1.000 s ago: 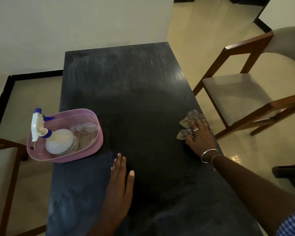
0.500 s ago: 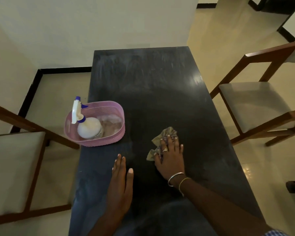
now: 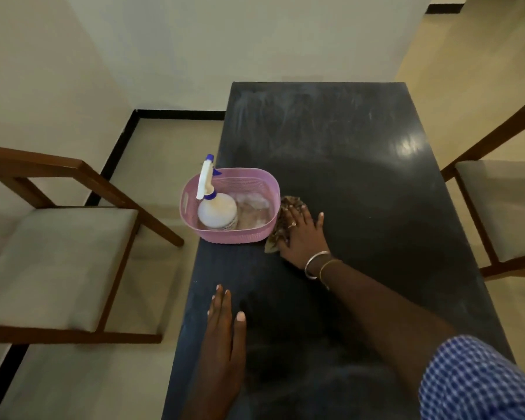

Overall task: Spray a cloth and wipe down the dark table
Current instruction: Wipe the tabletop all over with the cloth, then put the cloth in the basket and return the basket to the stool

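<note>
Blue-checked sleeve (image 3: 479, 380), nearest item, was cut off at the lower right corner.

Left hand (image 3: 222, 331): lay flat on the near left part of the dark table (image 3: 361, 237), fingers straight and together, holding nothing.

Right hand (image 3: 300, 234): reached across to the table's left side, fingers spread and pressing a brown patterned cloth (image 3: 288, 202) onto the top. It pressed rather than gripped.

Cloth: on the table, under that hand, its left edge touching the wall of the pink basket (image 3: 228, 237).

Basket: held a white spray bottle (image 3: 217, 210) with a blue-tipped trigger, and appeared to overhang the table's left edge.

Risk, as judged: any further wipe leftward could shove the basket off the edge, taking the bottle with it to the floor. The bottle stood tall in a light basket and might tip first.

Far half of the table: showed pale streaks, seemingly not yet wiped.

Hidden or unclear:
- Most of the cloth lay beneath the palm.
- Whether it was damp could not be told.
- A pale item beside the bottle was too blurred to name.
- The table's near end and both wooden chairs, left (image 3: 58, 268) and right (image 3: 503, 207), ran out of view.
</note>
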